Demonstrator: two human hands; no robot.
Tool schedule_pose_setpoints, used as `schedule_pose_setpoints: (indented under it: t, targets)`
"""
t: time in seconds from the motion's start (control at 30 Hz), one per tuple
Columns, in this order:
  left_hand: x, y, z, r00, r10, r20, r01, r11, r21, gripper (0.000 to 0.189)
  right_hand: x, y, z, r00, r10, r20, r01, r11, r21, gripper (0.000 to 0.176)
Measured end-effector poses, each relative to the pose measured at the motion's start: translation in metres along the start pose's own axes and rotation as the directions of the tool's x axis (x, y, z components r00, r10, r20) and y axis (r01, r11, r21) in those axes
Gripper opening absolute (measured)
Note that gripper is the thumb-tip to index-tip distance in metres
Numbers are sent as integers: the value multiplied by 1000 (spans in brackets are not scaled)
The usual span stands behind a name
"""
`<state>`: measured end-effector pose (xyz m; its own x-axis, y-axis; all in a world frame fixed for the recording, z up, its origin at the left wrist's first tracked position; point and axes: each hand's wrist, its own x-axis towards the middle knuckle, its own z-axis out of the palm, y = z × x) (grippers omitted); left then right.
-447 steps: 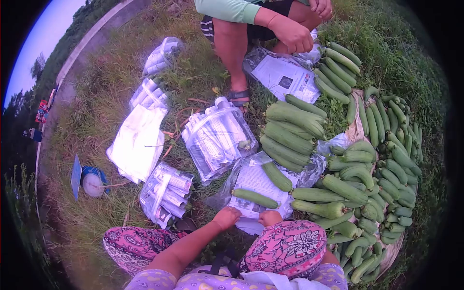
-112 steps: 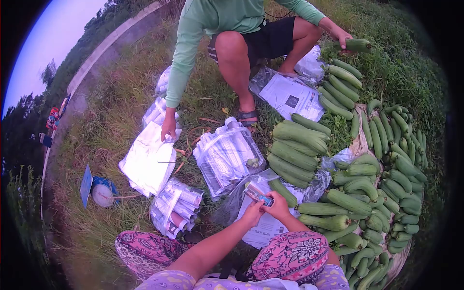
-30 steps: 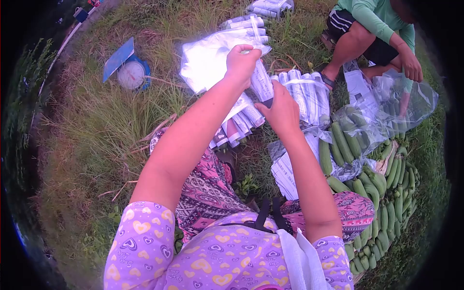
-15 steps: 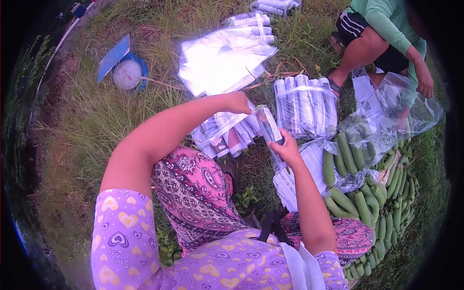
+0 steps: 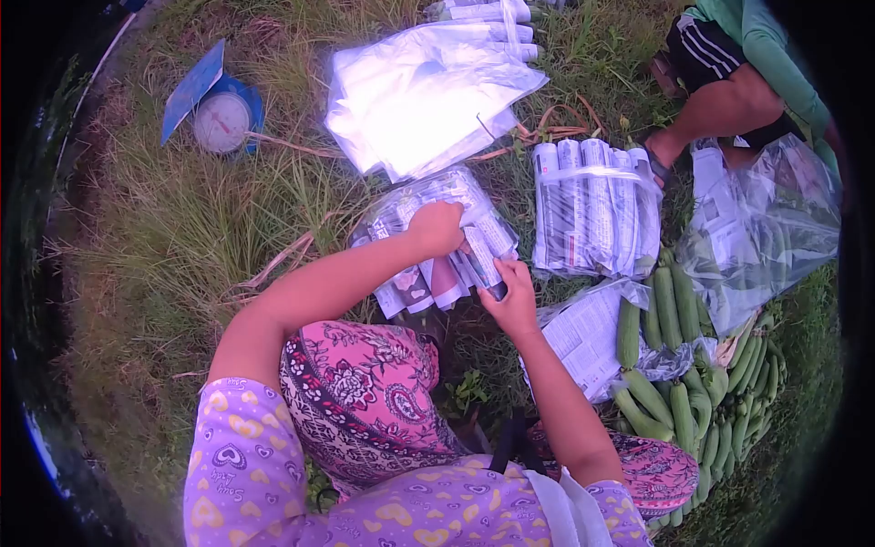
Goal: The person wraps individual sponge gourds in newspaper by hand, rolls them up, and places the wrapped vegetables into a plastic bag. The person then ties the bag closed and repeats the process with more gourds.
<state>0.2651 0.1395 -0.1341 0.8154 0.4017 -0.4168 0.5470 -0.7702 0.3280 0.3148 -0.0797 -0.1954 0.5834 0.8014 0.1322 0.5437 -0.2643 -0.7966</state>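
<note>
My left hand (image 5: 437,228) is closed at the top edge of a plastic-covered bundle of newspaper-wrapped rolls (image 5: 401,283); what its fingers grip is too small to make out. My right hand (image 5: 512,296) holds the lower end of a newspaper-wrapped roll (image 5: 480,253), which lies at the right side of that bundle. To the right stands a second bundle of wrapped rolls (image 5: 588,210) in clear plastic. Newspaper sheets (image 5: 583,342) lie below it, beside long green vegetables (image 5: 668,305).
Clear plastic bags (image 5: 419,100) lie on the grass at the top, with more wrapped rolls (image 5: 483,11) behind. A blue dial scale (image 5: 221,121) stands upper left. At the right, a crouching person (image 5: 738,91) is beside a plastic bag (image 5: 766,237). Green vegetables (image 5: 747,365) are piled lower right.
The roll in my right hand has moved left and down onto the bundle. My left hand has moved down and left too. The other person's plastic bag has shifted and hangs more upright.
</note>
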Motion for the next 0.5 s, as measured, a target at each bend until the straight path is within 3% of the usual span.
schedule_pose_setpoints:
  t: [0.23, 0.43, 0.5]
  targets:
    - [-7, -2, 10, 979, 96, -181, -114, 989, -90, 23, 8, -2, 21, 999, 33, -39, -33, 999, 8, 57]
    - [-13, 2, 13, 982, 67, -177, -96, 982, -164, 21, 58, -13, 48, 993, -39, -108, 46, 997, 65, 53]
    - [-12, -3, 13, 974, 77, -211, -119, 973, -197, 21, 71, -16, 60, 985, 9, -174, 6, 996, 86, 42]
